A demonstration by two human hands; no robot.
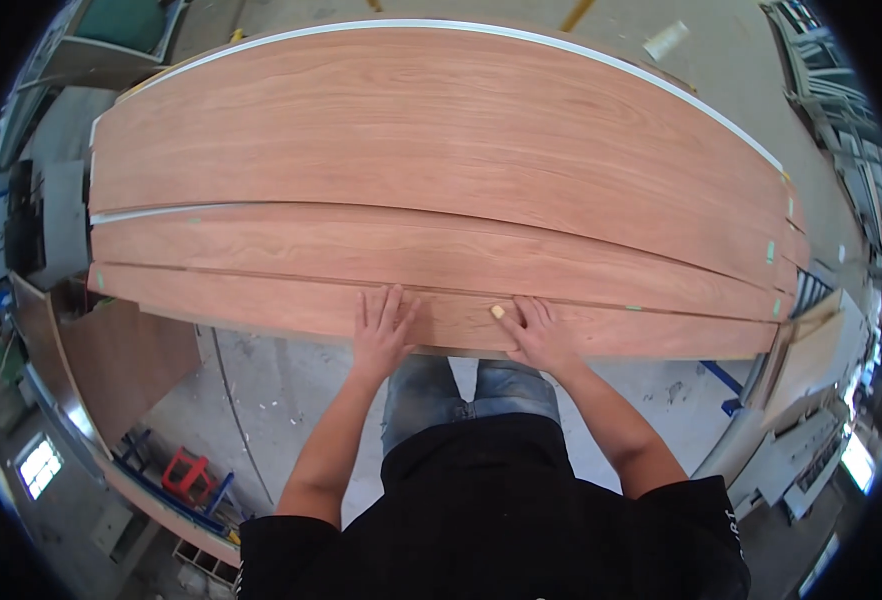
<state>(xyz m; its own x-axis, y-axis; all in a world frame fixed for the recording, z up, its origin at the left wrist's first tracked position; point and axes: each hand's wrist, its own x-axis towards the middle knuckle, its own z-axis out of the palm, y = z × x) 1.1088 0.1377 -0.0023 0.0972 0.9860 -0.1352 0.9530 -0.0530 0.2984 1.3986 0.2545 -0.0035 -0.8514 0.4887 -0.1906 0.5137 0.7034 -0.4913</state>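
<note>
The grip is flat: left hand (381, 335) and right hand (536, 335) press open-palmed on the nearest reddish-brown wood veneer strip (261, 305), steadying it beside a small yellowish tape piece (498, 312).

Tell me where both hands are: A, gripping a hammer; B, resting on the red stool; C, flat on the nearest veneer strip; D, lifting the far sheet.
C: the left hand and right hand lie palm-down, fingers spread, on the nearest veneer strip, with a small pale piece at the right fingertips.

Red stool (187, 468) on concrete floor (291, 390) lower left; grey machine (36, 225) at left.
</note>
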